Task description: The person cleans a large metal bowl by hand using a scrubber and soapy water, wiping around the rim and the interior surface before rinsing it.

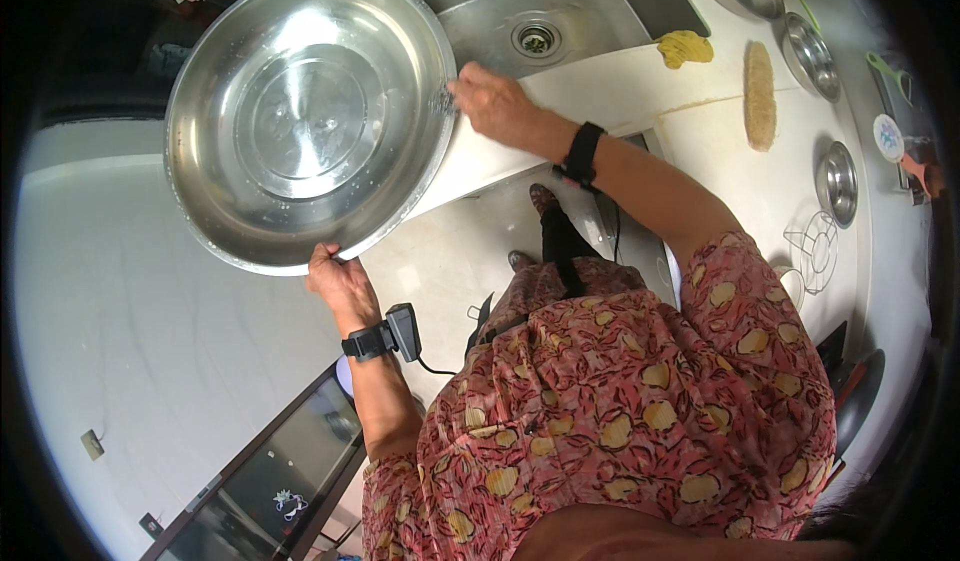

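A large round stainless steel basin is tilted up at the upper left, its inside facing the camera, with droplets on the wall. My left hand grips its rim at the bottom. At the basin's right edge, my right hand holds a scouring pad, apparently steel wool, against the rim; the fingers are slightly blurred. Behind the basin lies part of a steel sink, whose drain strainer has green scraps in it.
A yellow cloth hangs at the sink's edge. To the right on the white counter are a loofah, several steel bowls and a wire rack. A dark-framed glass cabinet stands at the lower left.
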`<state>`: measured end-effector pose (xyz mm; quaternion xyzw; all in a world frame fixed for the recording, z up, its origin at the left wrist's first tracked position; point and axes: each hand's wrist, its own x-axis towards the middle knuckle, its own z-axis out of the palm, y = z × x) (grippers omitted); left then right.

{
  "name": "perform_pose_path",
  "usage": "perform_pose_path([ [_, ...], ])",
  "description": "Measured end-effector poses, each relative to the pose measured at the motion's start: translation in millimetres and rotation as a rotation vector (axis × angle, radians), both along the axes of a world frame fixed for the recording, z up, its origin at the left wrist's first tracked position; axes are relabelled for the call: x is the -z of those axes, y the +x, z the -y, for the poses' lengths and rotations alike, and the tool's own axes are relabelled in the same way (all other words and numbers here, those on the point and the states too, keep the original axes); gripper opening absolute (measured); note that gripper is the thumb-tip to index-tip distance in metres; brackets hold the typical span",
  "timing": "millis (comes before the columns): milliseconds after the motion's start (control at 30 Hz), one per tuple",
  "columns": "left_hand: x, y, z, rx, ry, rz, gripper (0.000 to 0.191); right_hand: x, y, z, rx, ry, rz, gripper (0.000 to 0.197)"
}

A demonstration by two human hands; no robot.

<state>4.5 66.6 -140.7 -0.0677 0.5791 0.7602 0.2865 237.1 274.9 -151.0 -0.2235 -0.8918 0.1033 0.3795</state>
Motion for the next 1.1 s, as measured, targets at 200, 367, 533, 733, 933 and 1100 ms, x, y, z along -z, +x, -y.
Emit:
perform_pose_path([
  [200, -18.8, 13.3, -6.5, 0.005, -0.024, -0.01, 0.008, 0.9, -15.4, 51.8, -0.125, 0.008, 0.05, 0.025],
  [367, -20.7, 17.0, -10.4, -0.003, -0.01, -0.02, 0.009, 8.7, -2.6, 11.4, 0.009, -0.072, 0.092, 0.02],
  [533, -18.9, 17.0, -11.2, 0.009, -0.029, -0.044, 0.009, 2.5, -5.2, 5.6, 0.073, -0.044, 0.082, 0.029],
  [733, -19.4, 19.0, -9.7, -0.06, -0.061, -0.022, 0.009, -7.8, -19.5, 68.9, -0.181, -0.076, 0.181, 0.019],
  [933, -24.4, 22.3, -16.6, -0.033, -0.058, -0.029, 0.011, 5.5, -13.7, -1.7, 0.041, -0.083, 0.119, 0.021],
  [1100, -20.8, 25.0, -14.8, -0.055, -0.073, -0.005, 0.011, 8.3, -22.8, 30.8, 0.035, -0.044, 0.11, 0.02],
])
